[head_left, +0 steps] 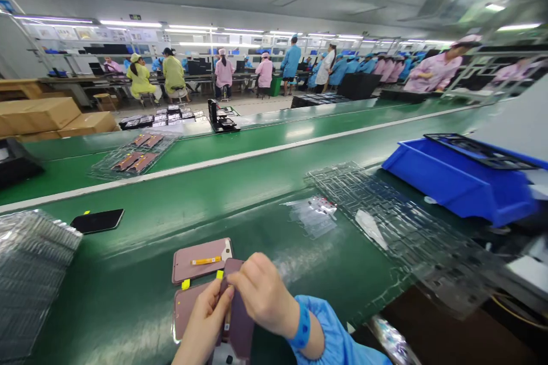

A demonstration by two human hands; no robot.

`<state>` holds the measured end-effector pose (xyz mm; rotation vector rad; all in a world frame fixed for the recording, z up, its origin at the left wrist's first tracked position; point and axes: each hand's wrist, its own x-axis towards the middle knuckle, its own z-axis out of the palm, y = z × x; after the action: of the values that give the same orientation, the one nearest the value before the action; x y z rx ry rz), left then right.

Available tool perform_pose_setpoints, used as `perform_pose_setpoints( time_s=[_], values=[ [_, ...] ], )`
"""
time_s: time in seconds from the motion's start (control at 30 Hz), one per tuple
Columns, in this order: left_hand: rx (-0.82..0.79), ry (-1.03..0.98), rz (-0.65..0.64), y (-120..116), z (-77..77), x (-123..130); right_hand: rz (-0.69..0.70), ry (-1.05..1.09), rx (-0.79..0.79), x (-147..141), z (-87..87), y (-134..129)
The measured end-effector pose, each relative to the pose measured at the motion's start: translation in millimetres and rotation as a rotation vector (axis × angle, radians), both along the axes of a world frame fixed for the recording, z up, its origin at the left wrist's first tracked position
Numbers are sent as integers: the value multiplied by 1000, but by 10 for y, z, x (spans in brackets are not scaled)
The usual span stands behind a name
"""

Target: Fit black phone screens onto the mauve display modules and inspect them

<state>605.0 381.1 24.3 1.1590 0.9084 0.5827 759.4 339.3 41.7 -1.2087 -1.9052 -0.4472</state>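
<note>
From my remote station, I find the dark mauve flat panel (243,319) at the lower middle of the head view, its upper part under both hands and its lower end among parts cut off by the frame. The left hand (208,311) has its grip narrow, closed on the panel's upper left edge; the right hand (263,296) also has a narrow grip there, but I cannot tell whether a small piece sits between its fingertips. The left hand also covers part of a pink rectangular panel (185,303). Just above lies a second pink panel (186,261), bearing an orange ribbon strip (206,260). The green desk (128,285) also carries a black glass panel (98,220), a cut-off stack of clear plastic trays (32,279), thin clear film pieces (312,217) and blurred clear trays (398,222) beside a blue plastic bin (454,182).
</note>
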Motion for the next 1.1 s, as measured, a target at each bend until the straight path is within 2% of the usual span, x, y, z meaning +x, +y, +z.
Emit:
perform_pose_setpoints(
  time_s=[0.1, 0.23, 0.37, 0.43, 0.5, 0.6, 0.67, 0.73, 0.8, 0.83, 0.93, 0.97, 1.03, 1.1],
  values=[
    [-69, -95, 80, 33, 15, -12, 43, -79, 0, -75, -11, -43],
    [-345, -235, 184, 98, 80, -83, 14, -91, -18, -72, 14, -8],
    [-574, -206, 108, 217, 122, -110, 112, -132, 35, -87, 22, 90],
    [-573, -162, 51, 279, 127, -90, 164, -184, 104, -105, 2, 123],
    [-516, -160, 26, 353, 121, -68, 207, -236, 104, -108, -17, 110],
    [-434, -126, 127, 505, 95, -68, 311, -222, -38, -61, 22, -21],
    [-391, -63, 235, 623, 74, -92, 394, -82, -84, 19, 123, -161],
    [-361, -21, 302, 724, 59, -125, 426, 169, -37, 155, 275, -299],
    [-331, -3, 339, 786, 52, -158, 362, 414, 16, 369, 434, -395],
    [-316, 3, 359, 798, 52, -174, 282, 506, 28, 512, 498, -418],
    [-285, 12, 397, 756, 70, -220, -117, 673, -58, 1098, 551, -383],
    [-286, 10, 397, 722, 82, -236, -268, 722, -173, 1336, 512, -343],
    [-295, -12, 382, 635, 112, -264, -393, 773, -254, 1838, 357, -242],
    [-304, -39, 368, 538, 152, -282, -531, 800, -313, 2312, 129, -139]
  ],
)
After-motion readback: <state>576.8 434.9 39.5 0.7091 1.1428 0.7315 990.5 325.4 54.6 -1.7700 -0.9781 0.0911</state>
